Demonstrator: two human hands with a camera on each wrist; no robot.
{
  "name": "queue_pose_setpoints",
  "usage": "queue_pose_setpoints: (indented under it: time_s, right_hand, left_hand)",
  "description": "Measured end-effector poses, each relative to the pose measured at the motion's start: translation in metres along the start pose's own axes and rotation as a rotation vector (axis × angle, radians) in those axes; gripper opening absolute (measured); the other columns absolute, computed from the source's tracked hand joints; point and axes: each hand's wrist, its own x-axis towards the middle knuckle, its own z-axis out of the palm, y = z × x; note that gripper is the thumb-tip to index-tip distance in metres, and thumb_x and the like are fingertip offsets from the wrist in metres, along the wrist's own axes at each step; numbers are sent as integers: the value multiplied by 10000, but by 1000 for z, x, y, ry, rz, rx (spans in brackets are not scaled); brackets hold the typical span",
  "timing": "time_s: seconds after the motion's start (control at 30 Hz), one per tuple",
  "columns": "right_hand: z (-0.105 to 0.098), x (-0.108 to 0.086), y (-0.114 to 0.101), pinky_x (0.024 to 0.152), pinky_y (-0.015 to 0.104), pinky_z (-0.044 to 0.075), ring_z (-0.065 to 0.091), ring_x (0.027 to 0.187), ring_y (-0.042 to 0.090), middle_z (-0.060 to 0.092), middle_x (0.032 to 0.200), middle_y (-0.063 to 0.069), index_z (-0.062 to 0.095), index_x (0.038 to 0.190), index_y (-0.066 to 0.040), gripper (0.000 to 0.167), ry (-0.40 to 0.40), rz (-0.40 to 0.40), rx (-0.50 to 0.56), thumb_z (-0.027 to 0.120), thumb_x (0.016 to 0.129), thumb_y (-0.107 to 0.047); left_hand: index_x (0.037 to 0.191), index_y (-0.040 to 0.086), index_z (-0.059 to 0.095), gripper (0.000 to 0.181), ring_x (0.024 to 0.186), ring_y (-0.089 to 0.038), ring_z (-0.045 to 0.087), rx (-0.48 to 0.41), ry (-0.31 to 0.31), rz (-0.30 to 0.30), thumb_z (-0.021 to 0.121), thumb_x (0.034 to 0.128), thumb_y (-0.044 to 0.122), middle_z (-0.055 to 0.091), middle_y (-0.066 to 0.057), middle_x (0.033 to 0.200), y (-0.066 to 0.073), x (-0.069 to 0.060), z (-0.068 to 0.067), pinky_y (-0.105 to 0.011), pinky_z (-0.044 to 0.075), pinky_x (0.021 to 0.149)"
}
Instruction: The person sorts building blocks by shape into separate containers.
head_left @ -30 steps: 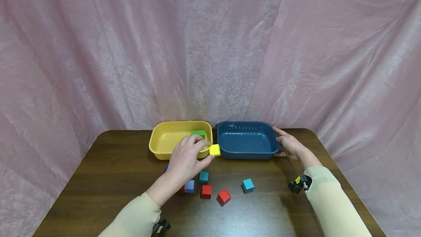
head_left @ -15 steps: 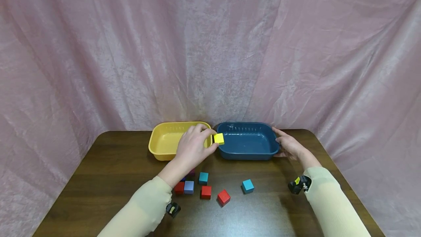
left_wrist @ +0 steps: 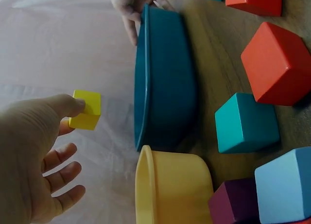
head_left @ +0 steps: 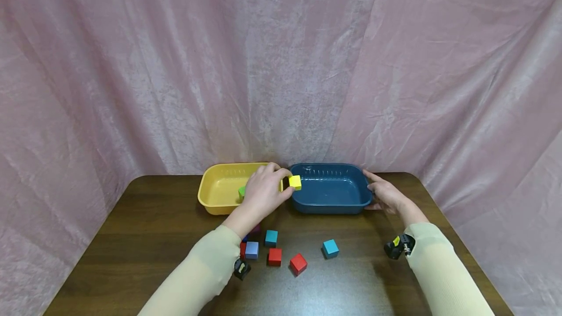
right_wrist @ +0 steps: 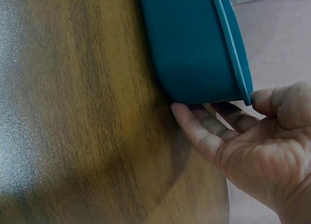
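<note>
My left hand (head_left: pixel 266 188) pinches a yellow cube (head_left: pixel 295 182) between thumb and forefinger. In the left wrist view the other fingers (left_wrist: pixel 62 178) are loosely bent and hold nothing. Hand and cube hang above the place where the yellow bin (head_left: pixel 211 199) and the blue bin (head_left: pixel 332 207) meet, the cube at the blue bin's left rim. A green cube (head_left: pixel 242 192) shows inside the yellow bin, partly hidden by the hand. My right hand (head_left: pixel 387 195) rests against the blue bin's right end. Its thumb is at the rim and its spread fingertips touch the lower wall.
On the brown table (head_left: pixel 131 257), in front of the bins, lie a teal cube (head_left: pixel 271 238), a light blue cube (head_left: pixel 252 250), red cubes (head_left: pixel 274 257) and, farther right, a bright blue cube (head_left: pixel 331 248). A purple cube (left_wrist: pixel 234 202) is partly hidden. Behind hangs a pink curtain (head_left: pixel 281 62).
My left hand has moved right and away from me with the yellow cube, from the yellow bin's near right corner to the blue bin's left rim. The right hand stays in place.
</note>
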Motion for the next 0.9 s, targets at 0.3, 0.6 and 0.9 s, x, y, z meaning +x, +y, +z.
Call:
queue_pose_setpoints:
  time_s: [0.3, 0.6, 0.9]
  right_hand:
    - [1, -3, -1, 1003, 698, 405, 350, 1377, 530, 31, 1637, 341, -8, 1656, -208, 654, -1, -6, -15, 206, 1069, -16]
    - [0, -1, -2, 1014, 701, 391, 266, 1429, 556, 1, 1650, 320, -7, 1657, -216, 653, -4, 1, 4, 204, 1071, -22]
    - [1, -2, -2, 1017, 710, 378, 177, 1452, 578, -69, 1654, 304, -2, 1658, -221, 660, -4, 7, 3, 199, 1063, -16]
  left_hand:
    - [1225, 255, 734, 377, 1027, -246, 551, 43, -62, -35, 753, 911, 464, 616, -27, 1151, 3, 14, 14, -403, 479, 853]
    - [1245, 272, 718, 377, 1036, -244, 543, 75, -114, -49, 737, 925, 469, 602, -14, 1139, 7, 21, 25, -398, 470, 857]
    - [1306, 273, 700, 416, 1073, -252, 533, 65, -124, -50, 715, 940, 471, 605, -29, 1184, 10, 22, 32, -400, 466, 876]
